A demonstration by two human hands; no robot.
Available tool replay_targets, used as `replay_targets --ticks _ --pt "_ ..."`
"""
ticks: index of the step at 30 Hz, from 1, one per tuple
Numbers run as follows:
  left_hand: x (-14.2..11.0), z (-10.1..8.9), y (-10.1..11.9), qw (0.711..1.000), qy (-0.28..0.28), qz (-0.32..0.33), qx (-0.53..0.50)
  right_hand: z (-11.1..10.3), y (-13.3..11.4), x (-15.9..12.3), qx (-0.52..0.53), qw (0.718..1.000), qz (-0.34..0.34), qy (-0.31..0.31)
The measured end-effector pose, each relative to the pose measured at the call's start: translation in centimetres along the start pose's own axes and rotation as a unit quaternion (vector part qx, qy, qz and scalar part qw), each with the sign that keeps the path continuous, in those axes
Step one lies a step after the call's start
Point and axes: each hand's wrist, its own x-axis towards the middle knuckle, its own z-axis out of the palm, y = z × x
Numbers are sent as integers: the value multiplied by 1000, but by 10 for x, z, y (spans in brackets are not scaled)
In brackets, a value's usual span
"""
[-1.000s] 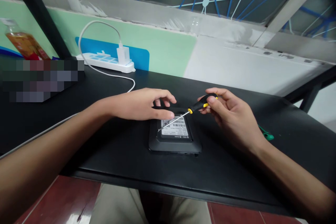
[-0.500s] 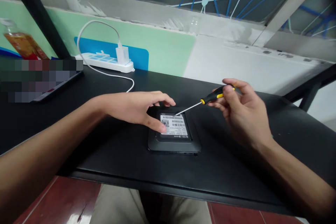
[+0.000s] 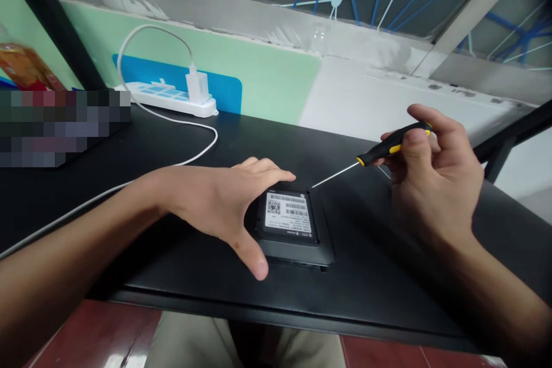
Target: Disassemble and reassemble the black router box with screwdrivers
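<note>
A black square device (image 3: 297,250) lies flat on the black table, its white label (image 3: 287,215) with a QR code and barcodes facing up. My left hand (image 3: 219,198) is spread around its left side, fingers by the far edge and thumb by the near one; whether they press on it I cannot tell. In my right hand (image 3: 435,178) is a screwdriver (image 3: 394,144) with a black and yellow handle, gripped between thumb and fingers. Its slim metal shaft slants down left, the tip at the far right corner of the labelled panel.
Behind, a white power strip (image 3: 168,98) holds a white charger (image 3: 197,87), whose white cable (image 3: 211,138) loops across the table (image 3: 207,276) and passes behind my left arm. At the far left are a blurred bottle (image 3: 26,66) and a pixelated object (image 3: 56,126).
The screwdriver and my right hand have moved right, the tip going from the label to the panel's corner. My left thumb has come off the label toward the near edge, opening the hand wider.
</note>
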Motion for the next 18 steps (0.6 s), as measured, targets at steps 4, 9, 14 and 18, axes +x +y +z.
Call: replay_targets --ticks 4,9,14,18 --pt "0 2 1 1000 -4 -3 20 -1 -2 0 -5 1000 -8 -4" --pt "0 3 0 1000 1 4 29 2 -10 -7 -46 998 -39 7" --pt "5 8 1 998 27 50 31 3 -2 -7 80 995 -52 -18" --pt "8 12 4 997 43 64 21 1 6 -2 60 994 -95 -18"
